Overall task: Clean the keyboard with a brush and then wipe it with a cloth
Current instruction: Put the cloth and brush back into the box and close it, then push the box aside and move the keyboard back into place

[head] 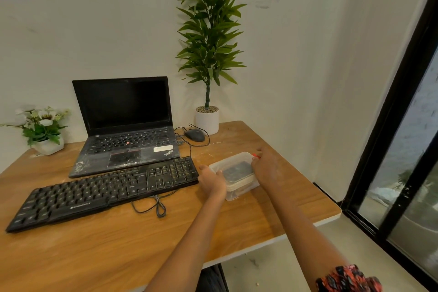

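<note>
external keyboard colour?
Black, with pale key legends; the keyboard shows best in the head view.

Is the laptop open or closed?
Open: the laptop has its lid raised, and its dark screen and keys are showing.

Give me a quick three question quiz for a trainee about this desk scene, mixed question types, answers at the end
1. True or false: the left hand and right hand both touch the clear plastic container.
2. Which is nearer the container: the keyboard number pad, or the laptop screen?
3. Fill in: the mouse lies beside the white pot of the ____.

Key
1. True; they grip opposite sides.
2. The number pad.
3. Tall plant.
</note>
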